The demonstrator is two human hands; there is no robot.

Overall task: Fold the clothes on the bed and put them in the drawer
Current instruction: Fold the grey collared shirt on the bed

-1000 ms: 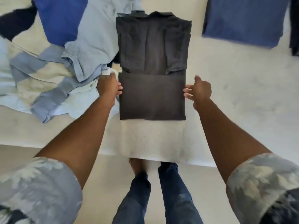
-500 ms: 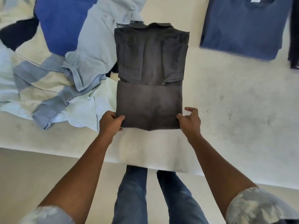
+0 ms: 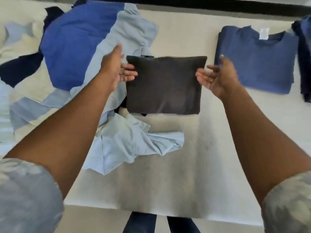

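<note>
A dark grey shirt (image 3: 164, 85) lies on the white bed (image 3: 210, 132) folded into a compact rectangle. My left hand (image 3: 117, 68) is at its left edge, fingers relaxed and spread, fingertips near the cloth. My right hand (image 3: 217, 75) hovers at its right edge, palm turned inward, fingers loose, holding nothing. A heap of unfolded clothes lies to the left: a bright blue garment (image 3: 72, 47), a light blue shirt (image 3: 127, 36) and a pale blue piece (image 3: 134, 145). No drawer is in view.
A folded navy T-shirt (image 3: 255, 59) lies at the right, with another dark garment (image 3: 305, 61) at the far right edge. A dark bed frame edge (image 3: 202, 5) runs along the back. My legs (image 3: 159, 223) stand at the bed's near edge.
The lower half of the grey shirt has been folded up over the top half, making a smaller rectangle. Both hands moved up from the bottom edge and let go of the cloth.
</note>
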